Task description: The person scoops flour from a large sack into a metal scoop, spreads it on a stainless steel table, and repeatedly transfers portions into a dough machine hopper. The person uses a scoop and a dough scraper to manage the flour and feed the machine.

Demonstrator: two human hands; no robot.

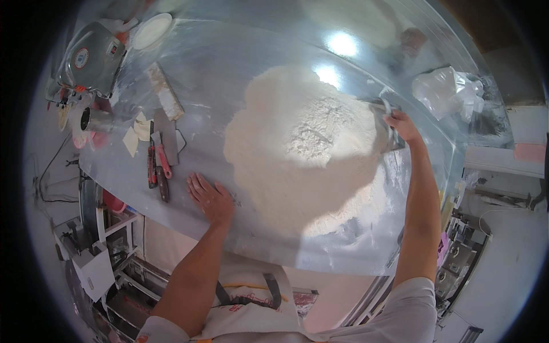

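A broad, low mound of pale powder (309,143) is spread over a shiny metal tabletop (211,63). Its middle is heaped in loose clumps, and its near edge is crossed by shade and bright light.

At the right edge of the mound, a grey tool (387,107) is grasped by the right hand (403,127), with the fingers curled around it; its exact kind cannot be told, as it is partly covered by the hand. To the near left of the mound, the left hand (211,197) is laid palm down on the tabletop, its fingers loosely spread and nothing held.

Left of the mound, beyond the left hand, a broad metal blade (166,134) is grouped with a red-handled tool (162,155) and a black-and-red handle (151,166). Beside them are seen white flat pieces (131,140) and a long block (166,91) dusted with white.

Farther left of the mound are placed a metal can (97,120), a grey case (91,60) and a white oval dish (151,31). A clear plastic bag (446,91) is set to the mound's far right.
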